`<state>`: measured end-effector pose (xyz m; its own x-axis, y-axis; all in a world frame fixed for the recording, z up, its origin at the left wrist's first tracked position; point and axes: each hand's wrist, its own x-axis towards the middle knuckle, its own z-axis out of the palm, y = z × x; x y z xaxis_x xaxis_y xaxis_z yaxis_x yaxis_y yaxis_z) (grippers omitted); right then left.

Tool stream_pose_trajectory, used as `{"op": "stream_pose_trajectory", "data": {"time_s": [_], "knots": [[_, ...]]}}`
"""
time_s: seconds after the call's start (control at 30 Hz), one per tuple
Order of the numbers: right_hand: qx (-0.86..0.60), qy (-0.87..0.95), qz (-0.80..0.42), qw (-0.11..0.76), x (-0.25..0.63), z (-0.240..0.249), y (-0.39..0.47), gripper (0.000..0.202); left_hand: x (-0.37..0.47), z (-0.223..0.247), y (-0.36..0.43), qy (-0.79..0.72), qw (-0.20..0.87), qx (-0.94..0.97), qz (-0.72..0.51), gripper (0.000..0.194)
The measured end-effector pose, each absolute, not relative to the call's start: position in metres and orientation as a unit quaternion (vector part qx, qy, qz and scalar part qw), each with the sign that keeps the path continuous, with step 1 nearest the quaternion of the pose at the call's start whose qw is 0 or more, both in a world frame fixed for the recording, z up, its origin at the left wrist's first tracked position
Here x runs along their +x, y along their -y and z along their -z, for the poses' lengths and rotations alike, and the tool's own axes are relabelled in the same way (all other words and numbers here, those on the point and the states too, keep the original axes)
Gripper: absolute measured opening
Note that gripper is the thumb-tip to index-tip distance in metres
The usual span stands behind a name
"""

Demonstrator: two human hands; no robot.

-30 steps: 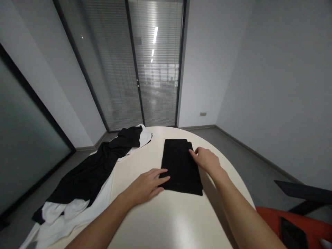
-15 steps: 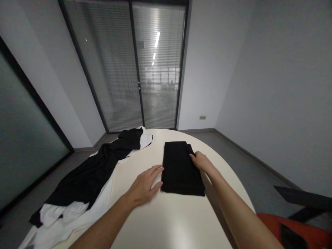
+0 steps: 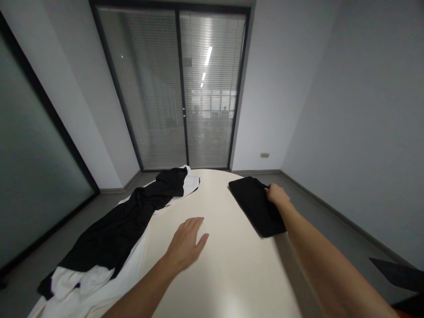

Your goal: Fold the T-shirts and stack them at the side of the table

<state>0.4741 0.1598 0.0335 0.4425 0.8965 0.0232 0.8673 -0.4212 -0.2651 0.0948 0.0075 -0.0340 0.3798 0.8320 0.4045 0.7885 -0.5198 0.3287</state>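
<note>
A folded black garment [image 3: 255,205] lies slanted at the right edge of the table. My right hand [image 3: 277,194] grips its right side, the thumb on top and the other fingers out of sight. Away from the garment, over the middle of the tabletop, my left hand [image 3: 187,243] is open with the thumb apart and nothing in it. To the left of that hand lies a loose heap of clothes: a crumpled black garment [image 3: 129,216] on top of white ones [image 3: 96,289].
The pale round-ended table [image 3: 212,274] fills the foreground. Beyond it stand a glass partition with blinds [image 3: 212,132] and grey walls. Part of a dark chair [image 3: 397,274] shows at the lower right, beside the table.
The folded black garment has moved right and turned aslant in my right hand. My left hand has come off its left edge. The clothes heap has stayed put.
</note>
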Motion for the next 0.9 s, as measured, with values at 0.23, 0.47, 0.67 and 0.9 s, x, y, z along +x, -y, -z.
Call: {"op": "stream_pose_trajectory", "data": {"time_s": [0.23, 0.47, 0.67, 0.9], "knots": [[-0.823, 0.533, 0.079, 0.178, 0.428, -0.027, -0.144, 0.045, 0.097, 0.028, -0.007, -0.501, 0.038, 0.826, -0.253, 0.045], [-0.715, 0.687, 0.121, 0.054, 0.357, -0.003, -0.101, 0.054, 0.101, 0.027, -0.003, -0.503, 0.034, 0.829, -0.242, 0.045], [-0.726, 0.672, 0.145, 0.003, 0.354, 0.011, -0.100, 0.054, 0.099, 0.032, -0.003, -0.496, 0.029, 0.830, -0.253, 0.045], [-0.747, 0.646, 0.158, -0.003, 0.369, 0.011, -0.126, 0.054, 0.098, 0.030, -0.004, -0.498, 0.031, 0.831, -0.247, 0.046]]}}
